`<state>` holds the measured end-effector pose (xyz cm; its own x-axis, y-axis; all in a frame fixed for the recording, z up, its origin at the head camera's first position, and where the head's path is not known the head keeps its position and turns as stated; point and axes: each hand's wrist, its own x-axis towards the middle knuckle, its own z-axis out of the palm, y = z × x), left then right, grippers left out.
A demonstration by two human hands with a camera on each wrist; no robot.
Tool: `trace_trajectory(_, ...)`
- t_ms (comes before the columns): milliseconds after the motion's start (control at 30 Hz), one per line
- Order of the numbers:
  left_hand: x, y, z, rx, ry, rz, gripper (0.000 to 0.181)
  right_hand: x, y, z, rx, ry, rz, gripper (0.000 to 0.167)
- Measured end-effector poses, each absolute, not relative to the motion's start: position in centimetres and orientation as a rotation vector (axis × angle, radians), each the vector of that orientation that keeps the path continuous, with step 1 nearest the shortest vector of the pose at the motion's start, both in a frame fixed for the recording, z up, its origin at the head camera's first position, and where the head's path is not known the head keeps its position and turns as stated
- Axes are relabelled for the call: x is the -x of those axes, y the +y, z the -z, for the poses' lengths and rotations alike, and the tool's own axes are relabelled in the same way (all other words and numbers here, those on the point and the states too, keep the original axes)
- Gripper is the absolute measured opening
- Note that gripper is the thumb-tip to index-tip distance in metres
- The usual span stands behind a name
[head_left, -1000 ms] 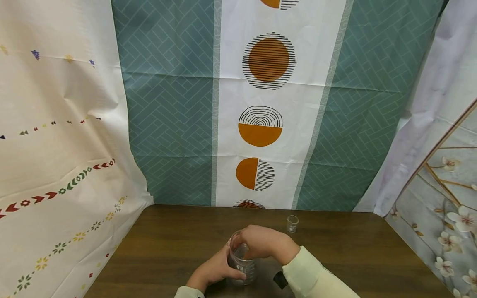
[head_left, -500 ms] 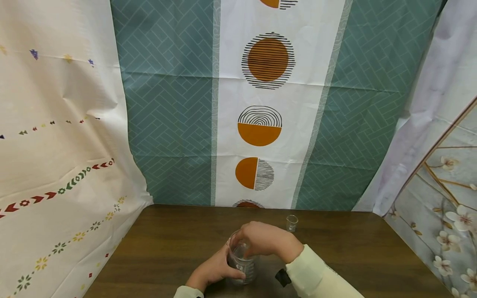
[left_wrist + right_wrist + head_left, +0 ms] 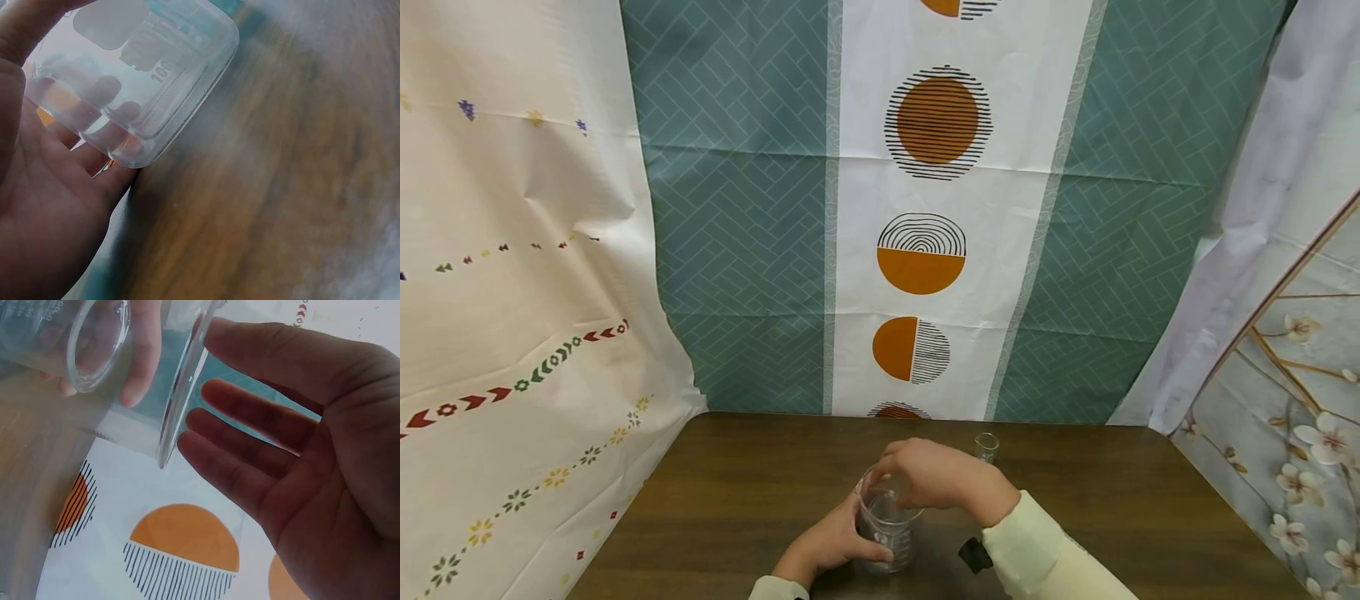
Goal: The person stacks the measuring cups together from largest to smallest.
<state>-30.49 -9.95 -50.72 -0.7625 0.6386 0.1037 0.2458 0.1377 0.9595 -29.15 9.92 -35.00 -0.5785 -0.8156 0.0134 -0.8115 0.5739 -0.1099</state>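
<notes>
A large clear beaker (image 3: 889, 533) stands on the table near its front edge. My left hand (image 3: 833, 543) grips its left side, thumb across the front; in the left wrist view the hand (image 3: 50, 206) has its fingers behind the beaker (image 3: 181, 69). A smaller glass (image 3: 74, 350) lies inside, seen through the wall in the right wrist view. At the large beaker's rim (image 3: 178, 394), my right hand (image 3: 300, 437) has loosely extended fingers with nothing between them. From the head view, that right hand (image 3: 943, 477) is over the beaker's mouth, hiding part of it.
A small clear beaker (image 3: 987, 447) stands toward the back of the brown wooden table (image 3: 760, 467), behind my right hand and partly covered by it. Patterned cloths (image 3: 745, 250) hang behind the table and at both sides.
My right hand has risen and shifted slightly right, its fingers drawing out of the large beaker and uncovering more of its rim. My left hand keeps its grip in place.
</notes>
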Motion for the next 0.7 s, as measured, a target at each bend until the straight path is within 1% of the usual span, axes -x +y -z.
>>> trace_trajectory(267, 30.60, -10.00, 50.45, -0.883, 2.141, -1.616, 0.096, 29.22, 10.02, 34.64, 1.440, 2.782, 0.158, 0.035)
trace_trajectory(500, 30.82, -9.91, 50.61, -0.936, 2.103, -1.640, 0.095, 29.00, 10.25, 34.48, 1.451, 2.848, 0.215, 0.046)
trace_trajectory(700, 30.94, -9.87, 50.70, -0.922, 2.067, -1.659, 0.095, 29.18, 10.53, 34.51, 1.429, 2.919, 0.175, 0.045)
